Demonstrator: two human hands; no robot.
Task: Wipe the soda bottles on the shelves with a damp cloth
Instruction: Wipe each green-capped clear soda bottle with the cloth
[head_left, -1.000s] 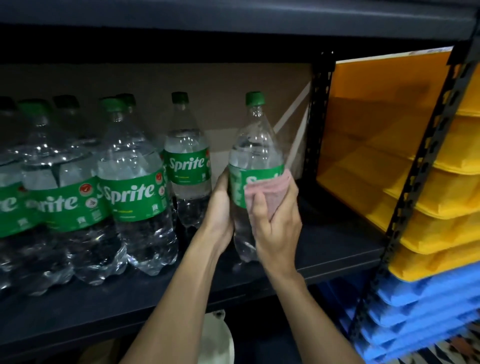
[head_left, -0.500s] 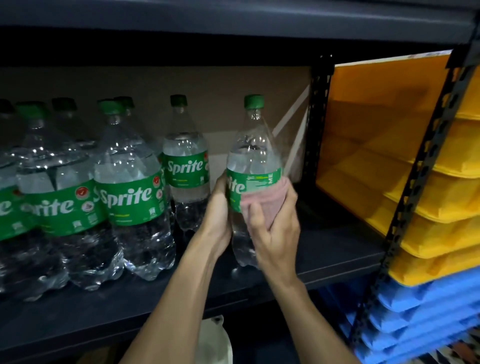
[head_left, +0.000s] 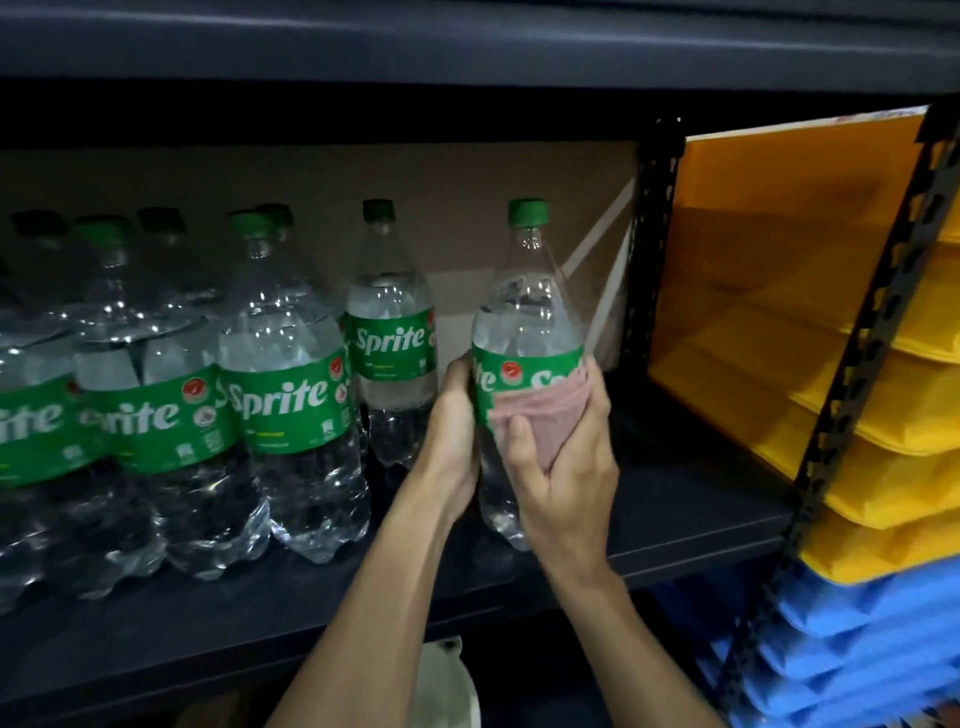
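Bottle (head_left: 524, 312) had turned since before, gripped by the left hand (head_left: 454, 415); the right hand (head_left: 566, 483) held the pink cloth (head_left: 540, 415) around it, hiding some label (head_left: 514, 374) letters.

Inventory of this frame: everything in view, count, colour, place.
held Sprite bottle: 1, clear with green label and cap, right end of the row
other Sprite bottles: at least six, clear and green, standing on the shelf to the left, some hidden behind others
cloth: 1, pink, against the held bottle's label
shelf: 1, dark, under the bottles
cardboard: brown, behind the bottles
yellow bins: several, stacked, right
blue bins: several, stacked below the yellow
left hand: grips the held bottle's left side
right hand: holds the cloth round the bottle
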